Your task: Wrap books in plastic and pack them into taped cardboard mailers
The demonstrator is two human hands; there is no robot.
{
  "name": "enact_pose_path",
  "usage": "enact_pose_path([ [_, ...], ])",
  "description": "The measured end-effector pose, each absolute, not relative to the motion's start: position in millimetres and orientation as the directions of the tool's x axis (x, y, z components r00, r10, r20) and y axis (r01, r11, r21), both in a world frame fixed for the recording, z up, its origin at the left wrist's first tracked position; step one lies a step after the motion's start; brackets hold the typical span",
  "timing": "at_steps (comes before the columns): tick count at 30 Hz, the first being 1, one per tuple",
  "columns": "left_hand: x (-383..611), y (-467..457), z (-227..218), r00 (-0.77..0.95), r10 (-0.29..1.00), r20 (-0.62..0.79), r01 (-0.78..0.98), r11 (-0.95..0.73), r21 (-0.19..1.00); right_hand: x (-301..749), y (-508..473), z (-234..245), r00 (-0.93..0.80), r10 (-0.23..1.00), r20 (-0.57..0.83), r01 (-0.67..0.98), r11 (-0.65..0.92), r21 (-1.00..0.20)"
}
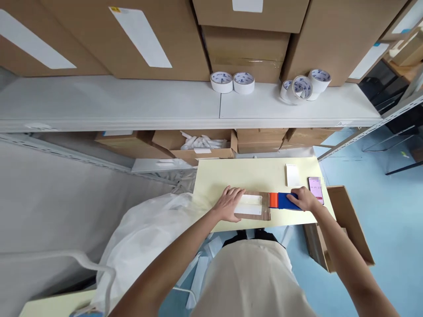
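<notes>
A small brown cardboard box with a white label and clear tape lies on the pale yellow table. My left hand grips its left end, fingers along the far edge and thumb along the near edge. My right hand is closed around a flat blue box with an orange end. That orange end touches the right end of the cardboard box, or lies very close to it; whether any of it is inside I cannot tell.
A white card and a phone lie on the table. An open carton stands on the floor at right. White tape rolls and large cartons fill the shelf ahead. White plastic sheeting bulges at left.
</notes>
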State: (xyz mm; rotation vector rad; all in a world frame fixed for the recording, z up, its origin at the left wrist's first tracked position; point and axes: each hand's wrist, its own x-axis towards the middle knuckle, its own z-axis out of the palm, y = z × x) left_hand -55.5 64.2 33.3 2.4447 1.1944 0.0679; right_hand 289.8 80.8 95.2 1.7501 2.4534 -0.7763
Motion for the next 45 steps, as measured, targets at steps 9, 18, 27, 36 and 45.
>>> enact_pose_path([
  [9,-67,53,34,0.484,0.85,-0.207,0.859,-0.418,0.295,286,105,25,-0.458,0.839,-0.292,0.814,0.265,-0.516],
  [18,20,42,21,0.444,0.85,-0.283,0.887,-0.372,0.274,280,125,19,-0.56,0.765,-0.317,0.766,0.333,-0.55],
  [27,35,45,19,0.469,0.842,-0.266,0.871,-0.392,0.295,324,126,39,-0.56,0.717,-0.416,0.807,0.357,-0.471],
  [36,49,44,31,0.498,0.834,-0.236,0.863,-0.45,0.232,228,110,77,-0.335,0.781,-0.527,0.938,0.332,-0.104],
  [45,71,46,31,0.364,0.904,-0.224,0.926,-0.326,0.189,295,76,49,-0.197,0.918,-0.345,0.98,0.18,-0.082],
])
